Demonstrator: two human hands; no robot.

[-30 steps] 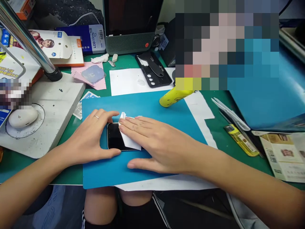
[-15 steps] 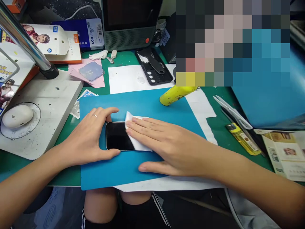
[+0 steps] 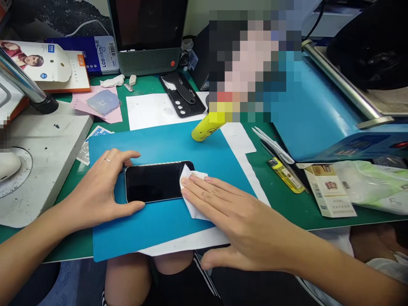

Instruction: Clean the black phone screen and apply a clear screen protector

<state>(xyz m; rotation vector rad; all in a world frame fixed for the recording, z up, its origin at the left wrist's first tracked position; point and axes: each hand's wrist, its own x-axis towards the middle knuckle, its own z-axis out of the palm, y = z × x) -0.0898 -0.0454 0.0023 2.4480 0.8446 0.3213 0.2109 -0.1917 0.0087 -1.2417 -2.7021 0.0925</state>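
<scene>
A smartphone with a dark screen lies face up on a blue mat. My left hand is round its left end, thumb at the near long edge and a bent finger at the far corner. The index finger sticks out past that corner. Under the fingertips of my right hand is a folded white wipe, pressed onto the screen's right end and hanging over the near edge. The right thumb is spread away from the fingers.
Beyond the mat, a blurred person's hand grips a yellow cylinder. A black phone case lies at the back. Tweezers, a yellow lighter and a small carton lie right, before a blue machine.
My right hand has slid the wipe along the screen to its right end and toward me, uncovering more glass. My left hand keeps its place at the phone. The view has swung right.
</scene>
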